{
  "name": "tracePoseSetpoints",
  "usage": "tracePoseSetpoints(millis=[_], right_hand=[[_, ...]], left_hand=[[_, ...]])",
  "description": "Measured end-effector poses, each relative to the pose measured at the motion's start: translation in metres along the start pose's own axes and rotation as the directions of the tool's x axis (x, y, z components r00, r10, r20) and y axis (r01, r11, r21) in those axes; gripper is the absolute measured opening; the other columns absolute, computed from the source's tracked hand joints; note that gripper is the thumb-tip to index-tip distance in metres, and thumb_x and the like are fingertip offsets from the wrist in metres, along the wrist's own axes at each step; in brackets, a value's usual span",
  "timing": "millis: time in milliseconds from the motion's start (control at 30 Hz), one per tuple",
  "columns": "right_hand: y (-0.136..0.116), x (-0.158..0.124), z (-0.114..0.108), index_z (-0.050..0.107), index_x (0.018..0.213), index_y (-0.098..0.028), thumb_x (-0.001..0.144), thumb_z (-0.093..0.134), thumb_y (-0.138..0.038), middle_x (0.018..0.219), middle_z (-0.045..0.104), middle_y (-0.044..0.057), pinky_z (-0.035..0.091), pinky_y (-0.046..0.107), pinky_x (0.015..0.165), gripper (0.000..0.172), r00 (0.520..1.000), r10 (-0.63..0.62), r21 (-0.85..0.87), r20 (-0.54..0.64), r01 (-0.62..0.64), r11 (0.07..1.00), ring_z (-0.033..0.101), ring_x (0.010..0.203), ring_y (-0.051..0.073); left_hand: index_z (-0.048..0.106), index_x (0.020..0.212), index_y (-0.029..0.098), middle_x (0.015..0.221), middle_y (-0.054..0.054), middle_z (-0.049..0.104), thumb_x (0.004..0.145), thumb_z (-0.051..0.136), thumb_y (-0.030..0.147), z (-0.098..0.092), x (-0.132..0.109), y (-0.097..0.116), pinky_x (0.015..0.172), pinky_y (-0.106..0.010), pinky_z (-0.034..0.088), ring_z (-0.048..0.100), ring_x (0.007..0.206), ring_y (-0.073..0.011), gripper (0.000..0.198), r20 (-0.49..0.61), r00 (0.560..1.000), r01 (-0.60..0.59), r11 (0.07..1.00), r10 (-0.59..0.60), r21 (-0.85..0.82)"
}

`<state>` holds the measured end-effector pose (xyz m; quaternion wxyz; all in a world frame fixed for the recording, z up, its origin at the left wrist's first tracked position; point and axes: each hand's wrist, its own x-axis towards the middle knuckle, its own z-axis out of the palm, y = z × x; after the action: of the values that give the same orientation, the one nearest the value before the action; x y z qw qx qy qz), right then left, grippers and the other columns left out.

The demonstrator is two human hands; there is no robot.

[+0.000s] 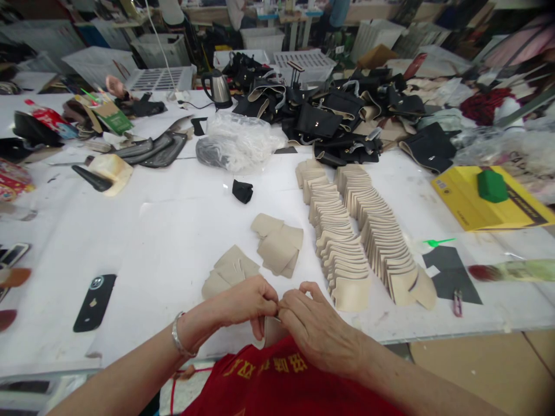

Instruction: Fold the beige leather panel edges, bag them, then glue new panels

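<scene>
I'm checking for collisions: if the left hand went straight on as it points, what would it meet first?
The left hand would likely meet the bare right hand first, though depth is unclear.

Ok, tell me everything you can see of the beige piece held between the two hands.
The beige piece looks thin and smooth, perhaps leather or a leather-like sheet. It is bent rather than flat, with a paler, rounded edge showing at its lower left. Fingers of the left hand and right hand grip it near its top and cover much of it, so its full outline cannot be told. In view, it sits beside the red garment.
</scene>
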<state>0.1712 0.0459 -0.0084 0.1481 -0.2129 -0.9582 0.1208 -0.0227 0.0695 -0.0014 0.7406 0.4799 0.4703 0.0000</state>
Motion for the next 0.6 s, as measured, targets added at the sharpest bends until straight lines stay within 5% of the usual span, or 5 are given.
tracePoseSetpoints(millis=[200, 467, 600], right_hand=[[0.000, -0.003, 0.004, 0.050, 0.081, -0.017, 0.086, 0.033, 0.001, 0.076, 0.053, 0.004, 0.027, 0.039, 0.080, 0.025, 0.999, 0.052, 0.001, -0.009, -0.052, 0.999, 0.041, 0.071, 0.021], [0.009, -0.005, -0.002, 0.048, 0.084, -0.017, 0.082, 0.044, 0.002, 0.082, 0.052, 0.004, 0.029, 0.034, 0.075, 0.020, 0.983, 0.106, 0.119, 0.148, -0.125, 0.985, 0.039, 0.073, 0.019], [0.008, -0.007, -0.005, 0.049, 0.089, -0.016, 0.082, 0.046, 0.002, 0.088, 0.052, 0.004, 0.031, 0.033, 0.076, 0.020, 0.970, 0.149, 0.176, 0.194, -0.184, 0.967, 0.041, 0.076, 0.019]], left_hand=[[0.054, 0.060, 0.016, 0.046, 0.004, 0.052, 0.067, 0.047, 0.022, 0.003, 0.002, -0.002, 0.043, -0.017, 0.036, 0.057, 0.042, -0.0111, 0.011, -0.072, 0.997, 0.014, 0.994, -0.007, 0.108], [0.059, 0.066, 0.017, 0.058, 0.001, 0.058, 0.088, 0.042, 0.032, 0.005, -0.022, 0.009, 0.059, -0.019, 0.043, 0.057, 0.058, -0.0114, 0.031, -0.035, 0.982, -0.176, 0.960, 0.188, 0.219], [0.068, 0.084, 0.017, 0.074, 0.000, 0.067, 0.078, 0.061, 0.029, 0.017, -0.032, 0.009, 0.059, -0.020, 0.038, 0.057, 0.066, -0.0138, 0.015, -0.164, 0.964, -0.150, 0.936, 0.210, 0.320]])
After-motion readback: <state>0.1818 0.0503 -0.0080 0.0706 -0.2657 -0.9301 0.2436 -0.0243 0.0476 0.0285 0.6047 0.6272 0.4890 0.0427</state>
